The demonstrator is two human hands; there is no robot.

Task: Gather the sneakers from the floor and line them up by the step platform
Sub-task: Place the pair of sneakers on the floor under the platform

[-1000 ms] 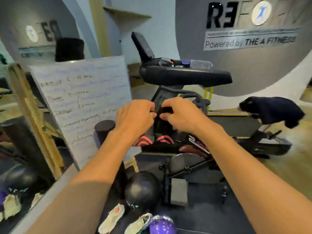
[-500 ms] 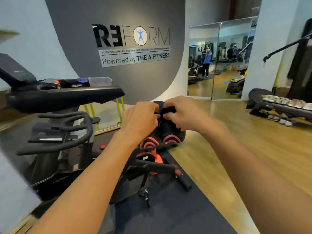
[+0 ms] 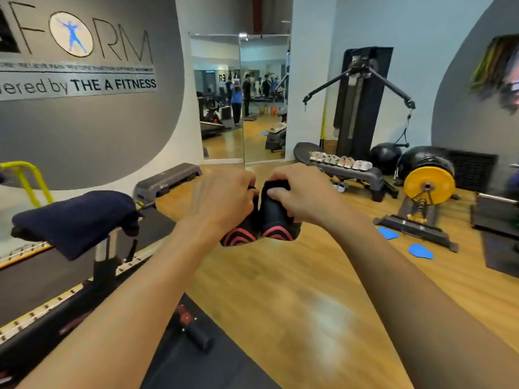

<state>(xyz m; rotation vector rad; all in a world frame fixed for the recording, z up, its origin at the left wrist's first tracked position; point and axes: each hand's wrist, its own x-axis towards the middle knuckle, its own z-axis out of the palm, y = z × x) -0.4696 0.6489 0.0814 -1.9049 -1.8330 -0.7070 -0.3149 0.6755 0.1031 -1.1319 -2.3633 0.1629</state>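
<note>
I hold a pair of black sneakers with pink-striped soles in front of me at chest height, above the wooden floor. My left hand grips the left sneaker at its top. My right hand grips the right sneaker the same way. The two shoes touch side by side, soles toward me. Far ahead on the right, a dark step platform carries a row of several pale sneakers, and one more white shoe lies under it.
A second grey step platform stands by the grey wall. A bike seat with a dark towel is at my left. A cable machine, black balls, a yellow weight plate and blue floor pads occupy the right.
The view has swung right, from the exercise bike and whiteboard to the open wooden floor and the far step platform. Both hands have kept their grip on the black sneakers.
</note>
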